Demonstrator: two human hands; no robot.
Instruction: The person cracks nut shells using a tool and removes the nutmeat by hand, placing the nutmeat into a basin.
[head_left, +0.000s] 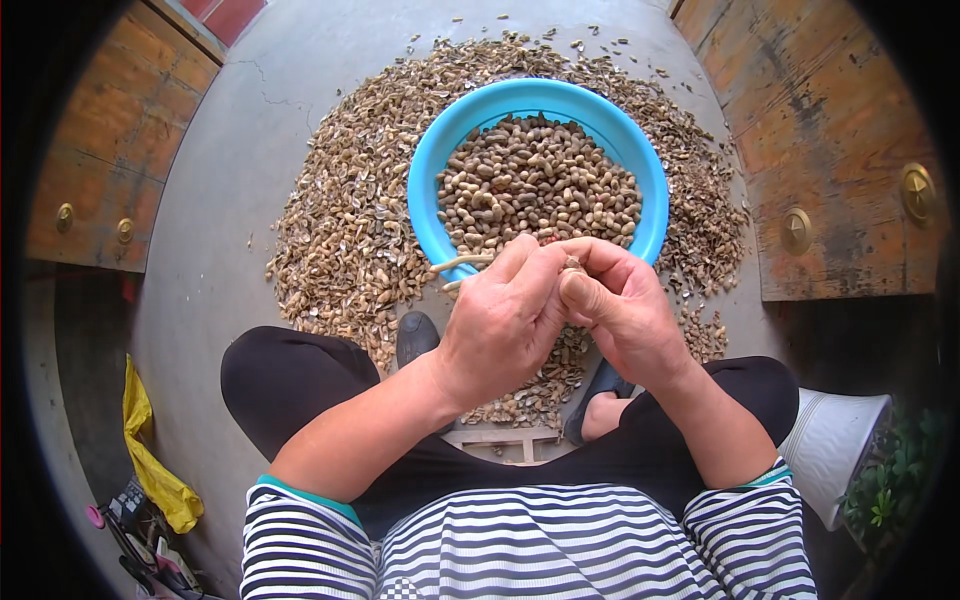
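A small tan peanut in a ridged, papery shell [572, 264] is held above the near rim of a round, bright-blue plastic basin [424, 200], pinched tightly between thumb and finger of the right hand [632, 312]. Around a slim straw-coloured tool [460, 264], the fingers of the left hand [508, 328] appear closed; whether the nut is also touched by them cannot be told. Very light, stiff but brittle handling is to be expected; it is best gripped across its sides. The basin is amply filled with whole brown peanuts [540, 185], and by loose pale shells [345, 215] it is surrounded left, right and far.
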